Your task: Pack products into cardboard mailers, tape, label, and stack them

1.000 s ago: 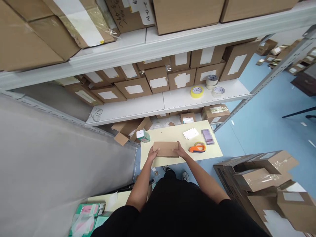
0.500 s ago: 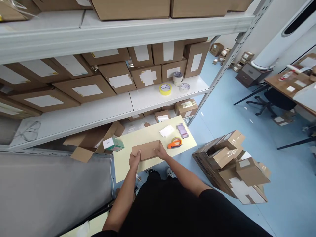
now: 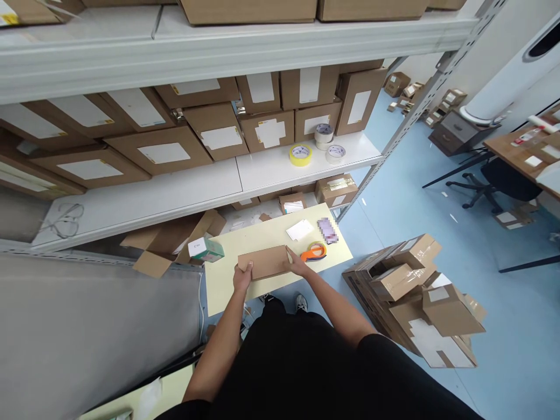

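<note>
A flat brown cardboard box (image 3: 266, 262) is held over the near side of the pale yellow table (image 3: 223, 291). My left hand (image 3: 242, 277) grips its left end, thumb on the top face. At the right end my right hand (image 3: 297, 263) clasps it, with the fingers along the edge. Just right of that hand lies an orange tape dispenser (image 3: 313, 252) with a yellow roll. White paper slips (image 3: 300, 230) and a blurred purple item (image 3: 328, 231) rest farther back. To the left stands a green and white box (image 3: 206, 249).
An open carton (image 3: 170, 236) sits left of the table. The shelf (image 3: 196, 189) behind carries labelled cartons, a yellow tape roll (image 3: 300, 155) and pale tape rolls (image 3: 335, 154). Stacked cardboard boxes (image 3: 411, 291) occupy the floor at right.
The view has shifted slightly, so the surroundings sit a little farther right in the picture. Both hands keep hold of the cardboard box, which stays nearly in place over the table.
</note>
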`<state>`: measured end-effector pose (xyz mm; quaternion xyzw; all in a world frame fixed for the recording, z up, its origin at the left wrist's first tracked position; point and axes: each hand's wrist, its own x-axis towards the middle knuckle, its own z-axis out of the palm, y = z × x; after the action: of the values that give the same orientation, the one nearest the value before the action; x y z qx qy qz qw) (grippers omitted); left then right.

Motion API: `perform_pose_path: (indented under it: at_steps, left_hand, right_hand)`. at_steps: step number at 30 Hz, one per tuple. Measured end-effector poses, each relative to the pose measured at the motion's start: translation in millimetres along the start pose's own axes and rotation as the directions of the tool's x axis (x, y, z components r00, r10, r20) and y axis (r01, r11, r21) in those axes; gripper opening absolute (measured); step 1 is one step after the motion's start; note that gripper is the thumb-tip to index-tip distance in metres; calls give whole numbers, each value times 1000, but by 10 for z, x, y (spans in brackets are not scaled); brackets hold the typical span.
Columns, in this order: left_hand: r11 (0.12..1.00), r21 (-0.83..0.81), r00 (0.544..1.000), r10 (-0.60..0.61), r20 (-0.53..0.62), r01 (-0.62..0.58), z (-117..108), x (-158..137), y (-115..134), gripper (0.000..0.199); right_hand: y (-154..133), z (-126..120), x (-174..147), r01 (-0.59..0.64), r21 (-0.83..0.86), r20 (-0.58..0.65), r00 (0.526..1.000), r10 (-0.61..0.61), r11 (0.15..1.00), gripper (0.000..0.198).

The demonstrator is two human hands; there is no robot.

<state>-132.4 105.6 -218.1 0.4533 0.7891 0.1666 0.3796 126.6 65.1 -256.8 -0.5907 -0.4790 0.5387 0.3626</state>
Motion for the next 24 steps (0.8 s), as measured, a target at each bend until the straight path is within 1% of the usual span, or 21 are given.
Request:
perform_pose_path:
  at_steps: [2, 5, 6, 7, 8, 9, 11, 13, 14, 19, 21, 24]
  left_hand:
    - [1000, 1, 1000, 0, -7, 0, -2, 14, -9, 57]
    - [1000, 1, 1000, 5, -13, -5, -6, 37, -19, 58]
    - [1000, 4, 1000, 3, -13, -3, -6, 48, -25, 58]
    - [1000, 8, 1000, 2, -11, -2, -6, 60, -33, 59]
    - [1000, 13, 1000, 2, -10, -2, -5, 74, -43, 60]
    - [1000, 19, 1000, 5, -10, -5, -3, 90, -54, 60]
    - [999, 30, 1000, 12, -13, -12, 5, 119, -79, 61]
    - [999, 41, 1000, 13, -21, -12, 13, 140, -97, 62]
    - [999, 43, 1000, 12, -23, -11, 15, 146, -102, 62]
    - [999, 43, 1000, 11, -10, -11, 13, 131, -85, 61]
    - [999, 44, 1000, 10, -5, -10, 9, 113, -71, 58]
    - [999, 28, 1000, 21, 7, -21, -1, 76, -50, 53]
  right_hand:
    - [42, -207, 24, -14, -91, -138, 990, 1, 996, 77]
    - [144, -590, 46, -89, -250, -374, 927, -12, 964, 59]
    - [193, -722, 39, -135, -305, -425, 905, -8, 943, 56]
    - [247, -847, 24, -178, -368, -447, 895, -6, 912, 53]
    - [306, -959, 1, -212, -446, -426, 905, 2, 870, 50]
    - [365, -1052, -28, -231, -529, -370, 929, 24, 817, 47]
    - [473, -1165, -89, -223, -663, -220, 971, 99, 715, 41]
    - [553, -1169, -138, -198, -725, -121, 980, 161, 659, 39]
    - [580, -1134, -155, -191, -734, -107, 980, 168, 651, 40]
    - [635, -833, -171, -176, -741, -118, 984, 133, 648, 61]
    - [640, -768, -147, -199, -727, -140, 980, 141, 657, 57]
    - [626, -788, -76, -226, -693, -159, 974, 161, 685, 43]
